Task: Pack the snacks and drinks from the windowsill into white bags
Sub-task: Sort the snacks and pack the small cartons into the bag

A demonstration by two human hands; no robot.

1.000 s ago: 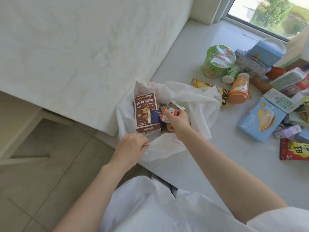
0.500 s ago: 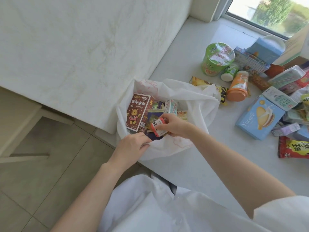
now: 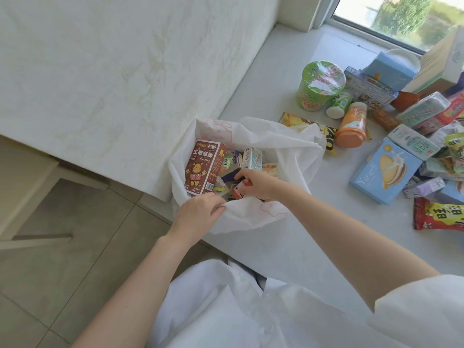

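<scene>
Left hand (image 3: 200, 212) pinching the white bag (image 3: 283, 146) rim, right hand (image 3: 258, 183) closed on a small red-and-white packet (image 3: 238, 190) inside. Brown box (image 3: 204, 167) and carton (image 3: 251, 158) already packed beside that grip. Well beyond it, green cup (image 3: 320, 84), orange bottle (image 3: 351, 125), blue box (image 3: 385, 172) unpacked: roughly half left.

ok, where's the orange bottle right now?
In the head view, the orange bottle lies on its side on the windowsill, right of the white bag, just below the green noodle cup and not yet packed.
</scene>
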